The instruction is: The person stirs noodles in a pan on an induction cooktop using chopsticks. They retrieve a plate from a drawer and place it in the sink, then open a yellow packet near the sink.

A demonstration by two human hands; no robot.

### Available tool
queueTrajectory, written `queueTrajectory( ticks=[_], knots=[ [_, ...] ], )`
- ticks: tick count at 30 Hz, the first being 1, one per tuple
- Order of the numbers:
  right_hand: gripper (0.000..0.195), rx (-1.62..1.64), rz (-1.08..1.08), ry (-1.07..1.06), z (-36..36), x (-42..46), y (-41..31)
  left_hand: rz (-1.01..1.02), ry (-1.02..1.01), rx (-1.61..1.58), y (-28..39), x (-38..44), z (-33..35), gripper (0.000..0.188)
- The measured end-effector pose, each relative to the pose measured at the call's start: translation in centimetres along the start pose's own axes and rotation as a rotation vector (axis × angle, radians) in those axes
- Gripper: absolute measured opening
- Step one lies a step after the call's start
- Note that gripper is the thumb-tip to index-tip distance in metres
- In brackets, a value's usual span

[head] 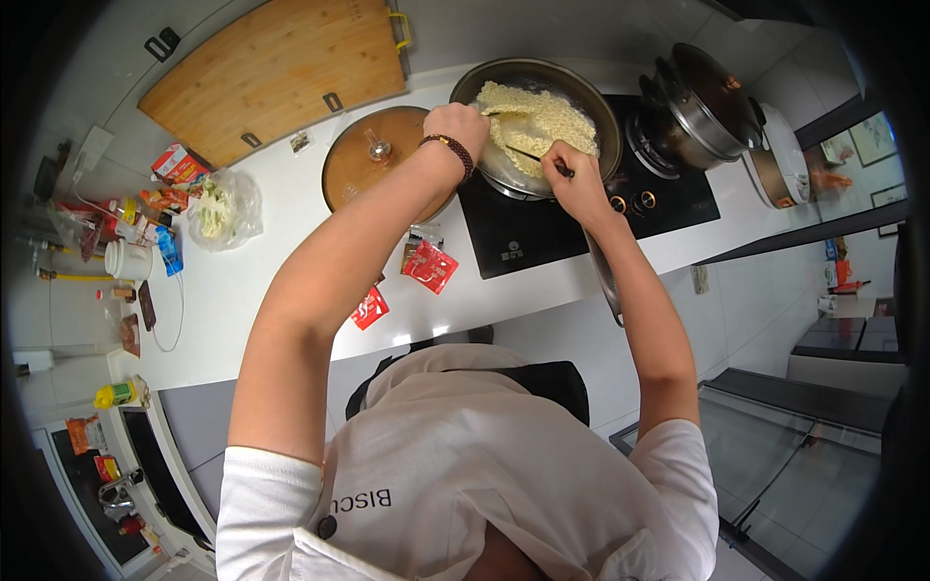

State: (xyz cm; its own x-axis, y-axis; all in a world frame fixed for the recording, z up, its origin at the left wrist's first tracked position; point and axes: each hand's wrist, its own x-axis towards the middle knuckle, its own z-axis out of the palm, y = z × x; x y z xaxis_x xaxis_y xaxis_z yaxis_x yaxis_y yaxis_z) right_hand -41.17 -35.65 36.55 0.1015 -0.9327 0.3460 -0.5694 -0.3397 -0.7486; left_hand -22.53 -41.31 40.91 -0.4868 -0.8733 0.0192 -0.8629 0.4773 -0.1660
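Observation:
Blocks of instant noodles (556, 116) lie in a deep frying pan (612, 138) on the gas hob, in cloudy liquid. My left hand (458, 129), with a beaded bracelet at the wrist, is closed at the pan's left rim; a thin dark utensil, probably a chopstick, reaches from it to the noodles. My right hand (577, 178) grips another thin dark stick (524, 152) whose far end touches the noodles. The pan's handle (604, 272) points towards me beneath my right forearm. Left of the pan, a glass lid (378, 149) rests on the counter, partly behind my left forearm.
Red seasoning sachets (430, 267) lie on the white counter (290, 240) near its front edge. A lidded pot (701, 109) stands on the hob's right burner. At left are a plastic bag of greens (218, 210) and several packets. A wooden board (276, 72) leans against the wall.

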Motion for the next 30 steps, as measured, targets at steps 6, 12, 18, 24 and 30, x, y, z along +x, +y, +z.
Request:
queueTrajectory(
  ticks=[6, 12, 18, 24, 30],
  knots=[
    [0.006, -0.272, -0.015, -0.07, -1.5, -0.6, 0.8, -0.053, -0.032, -0.011, -1.5, -0.9, 0.8, 0.015],
    [0.006, -0.225, 0.086, 0.04, -3.5, -0.3, -0.3, -0.084, -0.053, -0.062, -2.1, -1.9, 0.5, 0.017],
    [0.006, -0.042, 0.075, -0.065, -0.7, 0.4, -1.9, -0.064, -0.058, -0.065, -1.5, -2.0, -0.7, 0.018],
    [0.007, -0.281, -0.149, 0.038, -0.9, 0.8, 1.0, -0.085, -0.065, -0.107, -1.4, -2.4, 0.5, 0.018],
    [0.01, -0.237, 0.014, 0.069, -1.8, 0.9, 0.6, -0.114, -0.092, -0.12, -1.1, -2.5, 0.5, 0.017]
  ],
)
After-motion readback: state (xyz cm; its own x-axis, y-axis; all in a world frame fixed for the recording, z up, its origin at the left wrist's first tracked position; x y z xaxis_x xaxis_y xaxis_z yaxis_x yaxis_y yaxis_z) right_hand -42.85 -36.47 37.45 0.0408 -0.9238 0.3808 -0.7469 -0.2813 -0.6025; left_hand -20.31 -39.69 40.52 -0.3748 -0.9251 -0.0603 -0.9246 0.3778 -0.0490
